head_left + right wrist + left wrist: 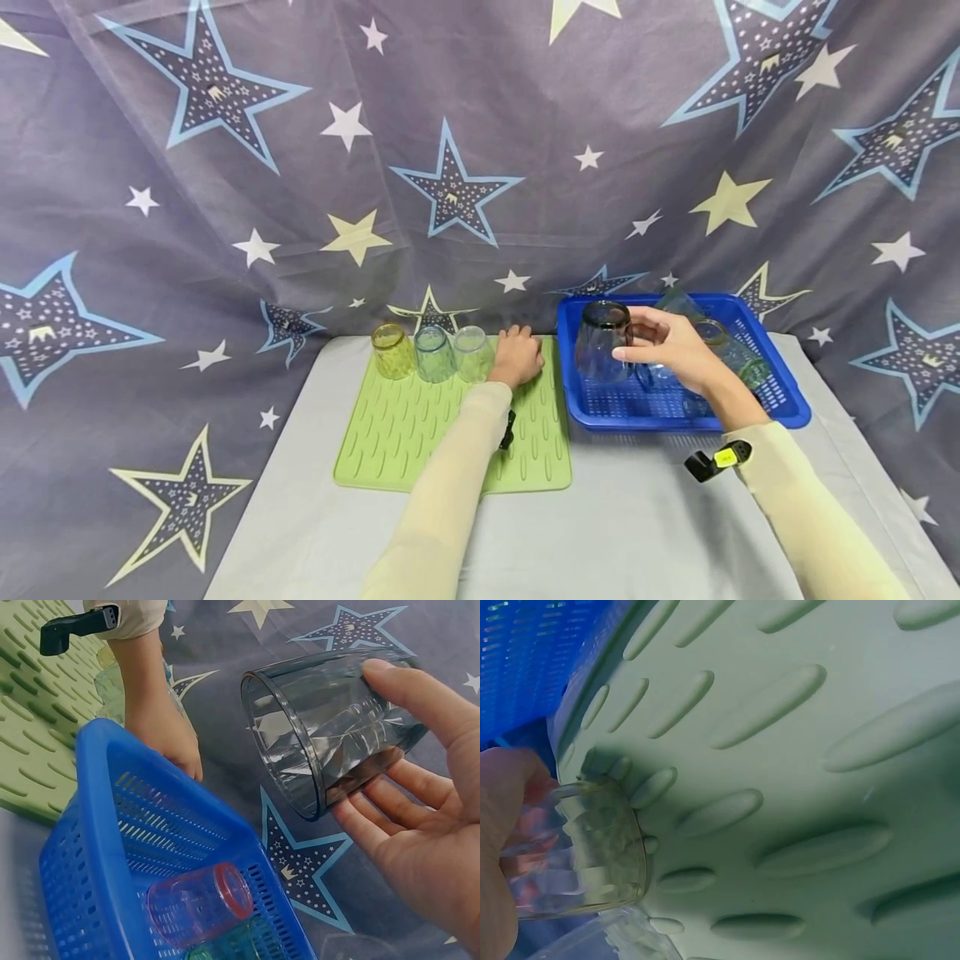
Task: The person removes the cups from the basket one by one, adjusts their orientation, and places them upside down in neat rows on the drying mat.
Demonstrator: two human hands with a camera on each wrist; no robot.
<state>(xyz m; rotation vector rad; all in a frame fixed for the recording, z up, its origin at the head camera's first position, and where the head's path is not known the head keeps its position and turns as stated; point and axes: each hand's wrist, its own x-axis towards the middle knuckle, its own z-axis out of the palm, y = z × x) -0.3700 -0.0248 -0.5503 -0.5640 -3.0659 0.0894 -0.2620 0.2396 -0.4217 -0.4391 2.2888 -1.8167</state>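
Note:
At the back of the green drying mat (405,433), my left hand (516,357) grips a clear faceted glass (604,855), its rim down at the mat. Left of that hand stand a yellow glass (393,352), a blue glass (434,354) and a clear glass (472,354) in a row, all upside down. My right hand (671,346) holds a dark grey glass (337,724), mouth downward, above the left part of the blue basket (797,414). The thumb is on one side of this glass and the fingers on the other.
Inside the basket lie several glasses, among them a pink glass (199,900) and a green glass (244,943). The basket stands close to the mat's right edge on a white-covered table (600,533). A starry grey curtain (300,192) hangs right behind both.

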